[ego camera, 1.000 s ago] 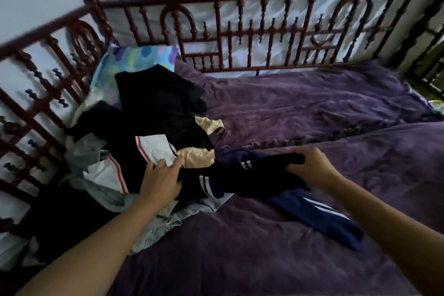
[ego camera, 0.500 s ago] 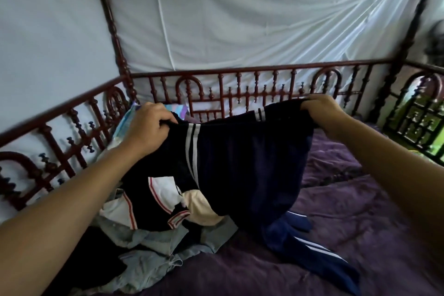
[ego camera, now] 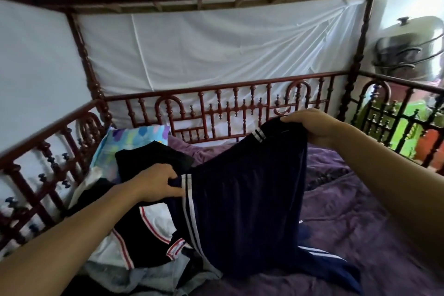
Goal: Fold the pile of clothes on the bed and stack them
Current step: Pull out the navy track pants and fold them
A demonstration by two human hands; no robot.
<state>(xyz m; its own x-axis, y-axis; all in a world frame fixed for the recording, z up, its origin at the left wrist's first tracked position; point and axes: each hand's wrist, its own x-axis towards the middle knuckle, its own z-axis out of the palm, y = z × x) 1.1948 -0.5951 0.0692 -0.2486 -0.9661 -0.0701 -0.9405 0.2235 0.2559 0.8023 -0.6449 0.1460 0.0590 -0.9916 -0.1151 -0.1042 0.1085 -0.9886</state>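
Trousers (ego camera: 242,204), dark navy with white side stripes, hang spread between both hands above the bed (ego camera: 348,243). The left hand (ego camera: 156,185) pinches one end of the waistband, its fingers curled round the cloth beside the stripes, low over the pile of clothes (ego camera: 144,238). The right hand (ego camera: 312,125) grips the other end with its fingers closed over the fabric, held higher and near the far railing (ego camera: 228,106). The waistband slopes up from left to right. The legs drop down, and their lower part lies on the purple blanket (ego camera: 331,168), trailing toward the near edge. The pile lies on the left side of the bed beside the side rail (ego camera: 48,142), a tangle of black, grey and white pieces with red trim. A pillow (ego camera: 134,137) with coloured spots lies behind the pile. White cloth (ego camera: 204,50) hangs behind the railing.
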